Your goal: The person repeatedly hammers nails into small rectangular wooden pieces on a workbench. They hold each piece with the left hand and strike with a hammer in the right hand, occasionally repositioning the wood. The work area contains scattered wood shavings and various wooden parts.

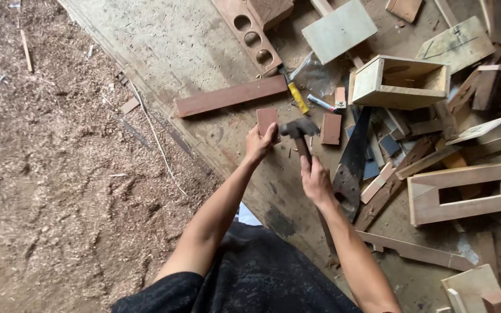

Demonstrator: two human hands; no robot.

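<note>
Right hand (pixel 315 181) is clenching the wooden handle of a hammer (pixel 300 132), its dark head hovering just beside a small reddish wood block (pixel 267 119). Left hand (pixel 259 144) is gripping that block, holding it against the worn board floor (pixel 163 40). A saw blade (pixel 352 159) is lying just right of the hammer. Farther off, a long reddish plank (pixel 231 95), an open wooden box (pixel 401 82) and a strip with three round holes (pixel 251 36) are lying among offcuts.

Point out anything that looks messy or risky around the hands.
A handsaw lies loose among offcuts right beside the right hand gripping the hammer. The left hand holds a small wood block close to the hammer head.
</note>
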